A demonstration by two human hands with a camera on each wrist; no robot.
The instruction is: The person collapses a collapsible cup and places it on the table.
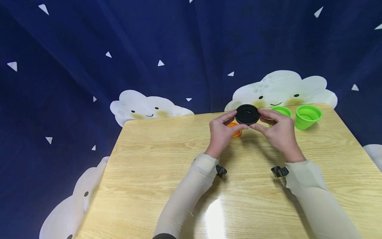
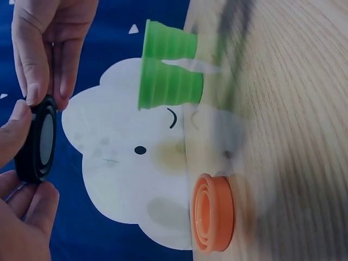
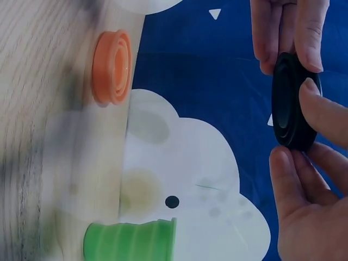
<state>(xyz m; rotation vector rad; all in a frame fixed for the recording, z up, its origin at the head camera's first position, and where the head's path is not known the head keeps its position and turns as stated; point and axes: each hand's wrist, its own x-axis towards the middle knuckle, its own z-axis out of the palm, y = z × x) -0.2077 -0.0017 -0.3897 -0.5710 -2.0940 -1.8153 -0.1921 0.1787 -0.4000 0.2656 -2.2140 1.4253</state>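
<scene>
A black collapsible cup, folded flat into a ringed disc, is held up above the table between both hands. My left hand pinches its left edge with thumb and fingers. On the opposite edge my right hand grips it the same way. In the left wrist view the black cup appears nearly edge-on, concentric rings showing. A flattened orange collapsible cup sits on the table, partly covered by the left hand in the head view.
Two expanded green cups stand at the back right: one green cup in plain sight, the other green cup partly behind the right hand. The wooden table meets a dark blue curtain with clouds at its back edge.
</scene>
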